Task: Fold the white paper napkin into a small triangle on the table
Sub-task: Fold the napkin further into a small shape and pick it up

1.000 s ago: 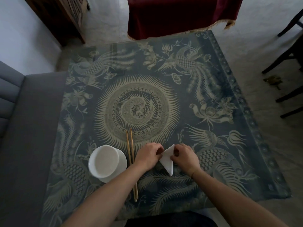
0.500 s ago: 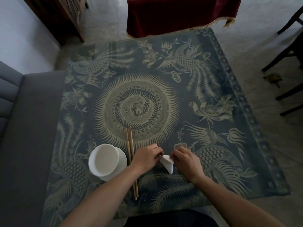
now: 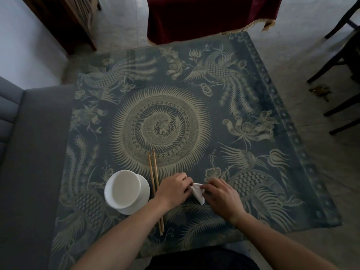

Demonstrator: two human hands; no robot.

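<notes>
The round white ceramic bowl (image 3: 123,189) at my nine o'clock sits empty (on its saucer). My left hand (image 3: 174,190) and right hand (image 3: 221,194) pinch the folded white paper napkin (image 3: 198,192), now smaller than before.

One white paper napkin (image 3: 197,192) lies on one table (image 3: 253,211) with a patterned blue top. Two hands work at it: one left hand (image 3: 173,190) and one right hand (image 3: 222,195). Two wooden chopsticks (image 3: 153,176) lie side by side. One white bowl (image 3: 123,189) sits on one white saucer (image 3: 145,189).
</notes>
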